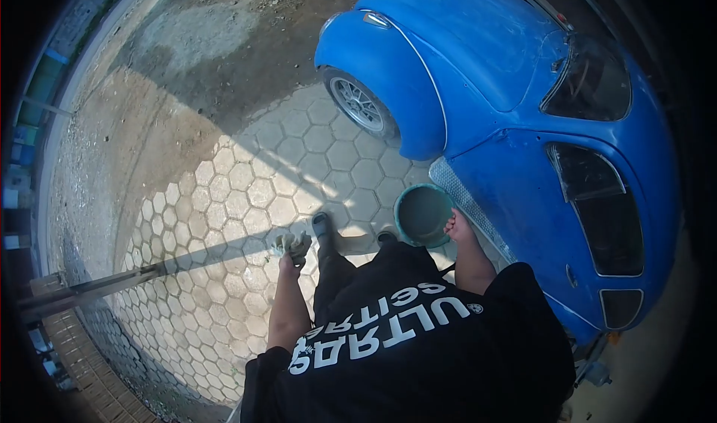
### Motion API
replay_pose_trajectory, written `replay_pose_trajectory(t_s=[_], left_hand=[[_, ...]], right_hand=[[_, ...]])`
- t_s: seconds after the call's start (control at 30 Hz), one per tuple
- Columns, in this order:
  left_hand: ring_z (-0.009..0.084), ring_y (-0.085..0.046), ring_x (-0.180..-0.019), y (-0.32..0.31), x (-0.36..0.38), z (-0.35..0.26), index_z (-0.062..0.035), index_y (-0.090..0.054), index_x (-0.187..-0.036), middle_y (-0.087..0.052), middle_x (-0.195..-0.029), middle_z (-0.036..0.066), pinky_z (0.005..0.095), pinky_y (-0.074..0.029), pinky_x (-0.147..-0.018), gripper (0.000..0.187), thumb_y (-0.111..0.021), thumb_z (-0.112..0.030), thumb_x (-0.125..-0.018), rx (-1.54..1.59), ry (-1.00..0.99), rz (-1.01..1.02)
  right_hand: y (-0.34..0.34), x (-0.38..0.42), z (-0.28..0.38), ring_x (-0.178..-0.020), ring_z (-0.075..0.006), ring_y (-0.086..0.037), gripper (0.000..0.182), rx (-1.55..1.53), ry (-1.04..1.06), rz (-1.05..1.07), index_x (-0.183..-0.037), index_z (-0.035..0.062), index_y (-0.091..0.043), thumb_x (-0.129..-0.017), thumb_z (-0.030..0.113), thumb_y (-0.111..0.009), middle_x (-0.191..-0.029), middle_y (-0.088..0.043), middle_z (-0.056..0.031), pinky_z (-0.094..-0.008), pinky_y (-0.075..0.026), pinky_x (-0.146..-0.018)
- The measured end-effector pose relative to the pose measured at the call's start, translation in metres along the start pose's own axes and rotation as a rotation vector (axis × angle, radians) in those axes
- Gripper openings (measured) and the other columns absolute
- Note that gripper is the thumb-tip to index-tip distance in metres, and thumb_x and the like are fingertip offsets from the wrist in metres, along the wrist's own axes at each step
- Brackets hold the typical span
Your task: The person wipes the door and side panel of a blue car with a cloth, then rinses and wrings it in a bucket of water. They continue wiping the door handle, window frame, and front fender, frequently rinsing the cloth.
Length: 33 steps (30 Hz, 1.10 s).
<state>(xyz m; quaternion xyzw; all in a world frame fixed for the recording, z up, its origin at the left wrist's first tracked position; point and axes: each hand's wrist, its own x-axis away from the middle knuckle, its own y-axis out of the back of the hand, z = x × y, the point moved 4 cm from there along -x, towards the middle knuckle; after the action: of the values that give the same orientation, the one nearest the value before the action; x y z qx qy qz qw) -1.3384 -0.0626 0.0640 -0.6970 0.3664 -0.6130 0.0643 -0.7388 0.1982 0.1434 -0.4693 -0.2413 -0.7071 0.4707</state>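
A crumpled greyish cloth [293, 247] is gripped in my left hand [286, 262], out in front of my body on the left. My right hand [458, 226] is closed at the right edge of a round green bucket [401, 225], its fingers curled at the rim. The bucket looks dark and murky inside; whether it hangs from the hand or rests on the ground is hard to tell. Close beyond the bucket and my right hand stands a blue car [493, 173] with its running board [467, 199] beside them.
Hexagonal paving [216, 221] lies under my feet, with bare dirt [172, 87] farther ahead. The car's front wheel [358, 103] is ahead on the right. A dark post or beam [97, 287] reaches in from the left, and its long shadow crosses the paving.
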Motion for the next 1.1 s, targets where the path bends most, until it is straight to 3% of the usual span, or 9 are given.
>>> replay_pose_trajectory(t_s=[0.03, 0.07, 0.13, 0.3, 0.43, 0.57, 0.67, 0.83, 1.1], left_hand=[[0.0191, -0.064, -0.066, -0.009, 0.003, -0.013, -0.0131, -0.066, -0.113, -0.072, -0.093, 0.008, 0.0312, -0.053, -0.058, 0.032, -0.051, -0.040, -0.107, -0.147, -0.111, -0.509], [0.0234, -0.070, -0.081, 0.025, -0.038, -0.036, -0.0113, -0.064, -0.121, -0.072, -0.106, 0.010, 0.0327, -0.057, -0.066, 0.036, -0.051, -0.041, -0.106, -0.265, -0.033, -0.288], [0.0266, -0.073, -0.090, -0.021, -0.036, -0.079, -0.0092, -0.064, -0.122, -0.072, -0.109, 0.011, 0.0370, -0.060, -0.071, 0.039, -0.051, -0.042, -0.106, -0.533, -0.174, -0.469], [0.0315, -0.075, -0.092, -0.109, -0.069, -0.172, 0.0026, -0.056, -0.126, -0.069, -0.113, 0.020, 0.0477, -0.064, -0.078, 0.031, -0.056, -0.015, -0.100, -0.767, -0.098, -0.149], [0.0296, -0.074, -0.087, -0.179, -0.133, -0.215, 0.0037, -0.057, -0.118, -0.069, -0.104, 0.017, 0.0443, -0.064, -0.074, 0.025, -0.059, -0.007, -0.096, -1.007, -0.164, -0.101], [0.0242, -0.059, -0.122, -0.238, -0.224, -0.229, -0.0009, -0.042, -0.133, -0.057, -0.131, 0.017, 0.0385, -0.049, -0.100, 0.043, -0.062, -0.013, -0.096, -1.576, -0.398, 0.142], [0.0229, -0.064, -0.107, -0.313, -0.245, -0.221, -0.0015, -0.045, -0.126, -0.065, -0.113, 0.016, 0.0388, -0.052, -0.089, 0.039, -0.064, -0.014, -0.094, -1.939, -0.123, 0.291], [0.0383, -0.072, -0.091, -0.384, -0.295, -0.204, 0.0011, -0.048, -0.106, -0.069, -0.091, 0.025, 0.0450, -0.054, -0.074, 0.022, -0.060, -0.012, -0.094, -2.271, -0.340, 0.678], [0.0298, -0.072, -0.093, -0.438, -0.335, -0.146, -0.0015, -0.054, -0.111, -0.070, -0.095, 0.018, 0.0415, -0.055, -0.078, 0.039, -0.077, -0.004, -0.080, -2.268, -0.127, 0.830]], right_hand=[[-0.013, 0.002, -0.015, -0.048, -0.0155, -0.034, 0.038, -0.032, 0.009, -0.019, -0.077, 0.0195, -0.041, -0.099, 0.041, -0.063, -0.055, -0.034, 0.0028, -0.0398, -0.038, -0.059], [-0.030, 0.004, -0.029, -0.048, -0.0154, -0.035, 0.036, -0.090, 0.001, -0.032, -0.080, 0.0194, -0.042, -0.099, 0.041, -0.064, -0.056, -0.034, 0.0030, -0.0389, -0.037, -0.058], [-0.055, 0.000, -0.043, -0.048, -0.0150, -0.035, 0.033, -0.199, -0.006, -0.056, -0.087, 0.0191, -0.043, -0.098, 0.041, -0.065, -0.057, -0.034, 0.0032, -0.0372, -0.036, -0.055], [-0.122, 0.001, -0.067, -0.048, -0.0175, -0.039, 0.044, -0.440, -0.003, -0.148, -0.069, 0.0199, -0.040, -0.086, 0.045, -0.071, -0.054, -0.038, 0.0018, -0.0407, -0.041, -0.059], [-0.161, -0.022, -0.095, -0.047, -0.0181, -0.039, 0.046, -0.585, -0.043, -0.266, -0.065, 0.0203, -0.039, -0.078, 0.049, -0.072, -0.053, -0.039, 0.0014, -0.0393, -0.042, -0.055], [-0.188, -0.057, -0.141, -0.044, -0.0191, -0.039, 0.046, -0.787, 0.002, -0.315, -0.064, 0.0195, -0.041, -0.079, 0.051, -0.071, -0.054, -0.039, -0.0004, -0.0363, -0.038, -0.048], [-0.197, -0.095, -0.194, -0.043, -0.0201, -0.040, 0.048, -0.945, 0.047, -0.505, -0.064, 0.0189, -0.043, -0.082, 0.054, -0.071, -0.053, -0.039, -0.0010, -0.0370, -0.039, -0.047], [-0.209, -0.136, -0.249, -0.044, -0.0199, -0.042, 0.046, -1.151, -0.025, -0.573, -0.070, 0.0183, -0.048, -0.088, 0.056, -0.067, -0.054, -0.038, -0.0013, -0.0378, -0.040, -0.048], [-0.248, -0.208, -0.338, -0.048, -0.0176, -0.043, 0.034, -1.369, -0.036, -0.638, -0.075, 0.0214, -0.050, -0.095, 0.046, -0.060, -0.056, -0.040, 0.0014, -0.0360, -0.038, -0.050]])
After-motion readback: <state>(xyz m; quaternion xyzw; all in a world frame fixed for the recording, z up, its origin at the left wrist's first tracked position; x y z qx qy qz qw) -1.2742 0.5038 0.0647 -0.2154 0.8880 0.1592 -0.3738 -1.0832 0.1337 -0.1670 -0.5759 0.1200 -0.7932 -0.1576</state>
